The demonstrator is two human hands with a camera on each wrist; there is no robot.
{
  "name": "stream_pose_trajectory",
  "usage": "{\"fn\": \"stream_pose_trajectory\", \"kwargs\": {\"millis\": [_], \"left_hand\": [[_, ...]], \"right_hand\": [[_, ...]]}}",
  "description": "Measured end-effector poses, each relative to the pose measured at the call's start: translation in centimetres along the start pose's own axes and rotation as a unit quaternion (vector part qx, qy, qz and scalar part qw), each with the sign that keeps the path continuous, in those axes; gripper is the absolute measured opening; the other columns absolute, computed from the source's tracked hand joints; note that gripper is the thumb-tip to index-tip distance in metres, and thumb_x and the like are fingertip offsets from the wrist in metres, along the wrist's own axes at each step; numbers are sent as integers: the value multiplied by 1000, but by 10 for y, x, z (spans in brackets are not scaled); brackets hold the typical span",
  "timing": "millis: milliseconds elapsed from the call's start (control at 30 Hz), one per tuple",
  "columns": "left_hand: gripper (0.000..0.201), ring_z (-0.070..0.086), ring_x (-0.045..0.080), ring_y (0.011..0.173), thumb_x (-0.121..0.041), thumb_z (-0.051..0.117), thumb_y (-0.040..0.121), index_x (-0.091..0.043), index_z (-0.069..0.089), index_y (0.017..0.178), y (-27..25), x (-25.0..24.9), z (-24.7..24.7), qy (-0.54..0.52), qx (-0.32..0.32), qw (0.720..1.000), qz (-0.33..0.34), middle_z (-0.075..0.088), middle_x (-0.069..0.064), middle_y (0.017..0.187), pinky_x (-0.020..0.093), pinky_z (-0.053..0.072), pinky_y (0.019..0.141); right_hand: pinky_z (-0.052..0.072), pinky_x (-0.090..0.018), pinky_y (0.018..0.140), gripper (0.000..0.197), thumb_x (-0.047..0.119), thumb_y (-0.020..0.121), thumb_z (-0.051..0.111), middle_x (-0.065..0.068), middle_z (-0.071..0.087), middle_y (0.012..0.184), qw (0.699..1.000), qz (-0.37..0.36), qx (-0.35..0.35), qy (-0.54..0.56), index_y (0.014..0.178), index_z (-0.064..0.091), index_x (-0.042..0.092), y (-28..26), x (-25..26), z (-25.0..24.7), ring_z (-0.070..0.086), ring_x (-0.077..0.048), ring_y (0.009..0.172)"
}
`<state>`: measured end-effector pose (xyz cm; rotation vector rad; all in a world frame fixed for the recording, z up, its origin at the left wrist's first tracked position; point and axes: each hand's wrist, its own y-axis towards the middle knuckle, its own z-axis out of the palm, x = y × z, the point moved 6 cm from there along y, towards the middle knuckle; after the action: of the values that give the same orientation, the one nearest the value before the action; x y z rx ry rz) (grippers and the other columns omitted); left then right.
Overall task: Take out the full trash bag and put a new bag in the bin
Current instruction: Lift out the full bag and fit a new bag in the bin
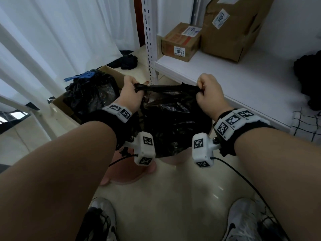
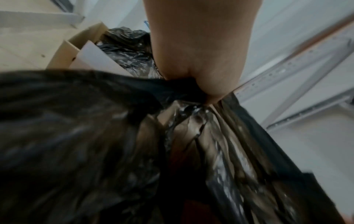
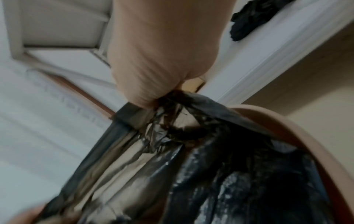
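Observation:
A black trash bag [image 1: 173, 119] hangs over a pink bin [image 1: 172, 160] on the floor in front of me. My left hand [image 1: 129, 88] grips the bag's top rim at its left end, and my right hand [image 1: 208, 91] grips the rim at its right end, stretching it taut between them. The left wrist view shows my left hand [image 2: 201, 60] bunching the black plastic [image 2: 95, 136]. The right wrist view shows my right hand [image 3: 159, 60] clutching the bag [image 3: 191, 159] above the bin's pink rim [image 3: 298, 133]. A tied full black bag [image 1: 92, 91] with blue ties sits in a cardboard box [image 1: 60, 103] to the left.
A white shelf [image 1: 225, 80] with two cardboard parcels [image 1: 180, 42] stands behind the bin, its perforated post [image 1: 149, 40] close to my left hand. Dark cloth [image 1: 309, 79] lies on the shelf at right. White curtains [image 1: 52, 40] hang at left. My shoes [image 1: 243, 221] stand on pale floor tiles.

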<state>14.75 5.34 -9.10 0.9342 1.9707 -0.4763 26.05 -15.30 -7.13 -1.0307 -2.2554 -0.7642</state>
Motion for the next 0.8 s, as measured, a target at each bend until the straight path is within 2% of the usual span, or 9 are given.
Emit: {"fn": "stream_pose_trajectory", "kwargs": {"millis": [100, 200, 267, 333, 433, 500, 600, 700, 800], "left_hand": [[21, 32, 11, 61, 4, 43, 89, -10, 27, 92, 6, 2, 9, 18, -3, 1000, 11, 32, -4, 72, 22, 31, 54], [27, 36, 17, 78, -2, 50, 85, -20, 30, 82, 5, 4, 13, 18, 3, 1000, 11, 32, -5, 81, 27, 28, 59], [26, 33, 15, 87, -6, 55, 84, -19, 33, 87, 2, 2, 10, 35, -12, 999, 30, 33, -1, 96, 20, 25, 64], [25, 35, 15, 89, -6, 56, 84, -15, 35, 95, -3, -1, 7, 54, -17, 996, 71, 35, 7, 105, 17, 27, 67], [17, 42, 17, 86, -3, 48, 88, -13, 36, 93, -10, -15, 6, 89, -15, 984, 151, 44, 9, 98, 18, 34, 71], [16, 44, 21, 80, 3, 41, 88, -13, 37, 88, -14, -26, 7, 158, 9, 969, 190, 44, 9, 91, 27, 38, 73], [24, 50, 28, 86, 10, 40, 78, -14, 44, 83, -17, -28, 13, 246, 72, 937, 236, 47, 14, 103, 48, 39, 94], [29, 51, 33, 104, 7, 42, 86, -8, 56, 106, -7, -9, 18, 296, 114, 934, 164, 46, 16, 119, 44, 40, 99], [30, 44, 37, 121, -14, 40, 98, -5, 50, 125, 8, -1, 25, 336, 162, 926, 58, 46, 19, 130, 42, 37, 102]], "right_hand": [[17, -25, 60, 26, -16, 76, 36, -9, 36, 88, 1000, -7, 0, -31, 77, 33, 10, 4, 2, 7, 34, -19, 76], [25, -25, 64, 32, -17, 73, 35, -10, 37, 93, 997, 11, 33, -64, 73, 43, 14, 3, -6, 13, 41, -23, 78], [39, -27, 80, 32, -12, 79, 40, -15, 44, 109, 991, 41, 61, -111, 94, 61, 7, 2, -14, 14, 50, -29, 92], [44, -36, 92, 34, -4, 87, 42, -17, 42, 125, 977, 94, 90, -169, 117, 59, 2, -1, -23, 17, 54, -34, 104], [41, -34, 82, 27, 7, 93, 41, -20, 41, 127, 968, 126, 92, -198, 116, 52, -4, -9, -26, 17, 54, -38, 106], [39, -33, 85, 28, 6, 95, 41, -21, 40, 127, 966, 127, 105, -198, 120, 46, -4, -14, -28, 19, 50, -37, 111], [40, -38, 80, 30, -1, 90, 42, -22, 41, 126, 975, 143, 77, -151, 119, 41, 0, -17, -31, 15, 53, -38, 104], [40, -39, 69, 24, 0, 90, 43, -21, 41, 120, 976, 102, 59, -185, 114, 43, 2, -13, -26, 7, 54, -36, 85], [45, -43, 81, 29, 2, 90, 43, -21, 41, 124, 971, 88, 70, -210, 118, 46, 2, -3, -27, 4, 54, -37, 97]]}}
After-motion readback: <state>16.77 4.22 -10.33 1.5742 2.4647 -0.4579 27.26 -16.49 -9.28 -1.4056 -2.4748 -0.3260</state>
